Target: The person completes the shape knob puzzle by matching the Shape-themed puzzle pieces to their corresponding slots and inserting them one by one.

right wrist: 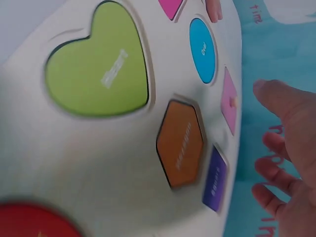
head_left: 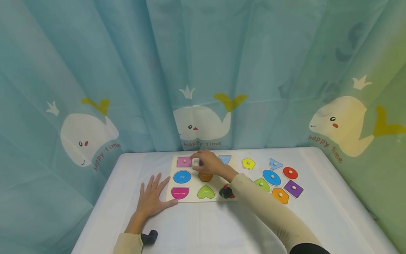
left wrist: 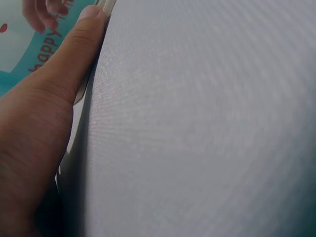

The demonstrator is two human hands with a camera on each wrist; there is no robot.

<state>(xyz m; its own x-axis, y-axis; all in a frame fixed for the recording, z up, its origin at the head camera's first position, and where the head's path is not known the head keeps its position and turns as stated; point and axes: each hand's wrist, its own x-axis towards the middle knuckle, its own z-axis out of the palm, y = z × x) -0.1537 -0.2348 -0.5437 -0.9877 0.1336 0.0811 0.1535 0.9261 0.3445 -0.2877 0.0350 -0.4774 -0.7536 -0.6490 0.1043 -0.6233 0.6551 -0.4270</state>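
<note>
My left hand (head_left: 151, 199) lies with fingers spread at the left edge of a white shape-puzzle board (head_left: 194, 198), its thumb at the front left corner. Above the board's back row is my right hand (head_left: 209, 163), fingers apart and holding nothing, as the right wrist view shows. Just left of it, a pink knobbed puzzle piece (head_left: 183, 162) sits in the board. Beneath the hand is the purple square slot (right wrist: 215, 181), partly hidden in the head view. The blue oval slot (head_left: 182, 177), brown hexagon slot (right wrist: 181, 144), magenta half-round slot (head_left: 180, 193) and green heart slot (head_left: 206, 192) hold no pieces.
Several loose knobbed pieces lie right of the board, among them a yellow pentagon (head_left: 250, 164), a blue oval piece (head_left: 269, 180), a red round piece (head_left: 288, 175) and a purple piece (head_left: 291, 193). A whale-print curtain (head_left: 203, 70) hangs behind the white table (head_left: 177, 229).
</note>
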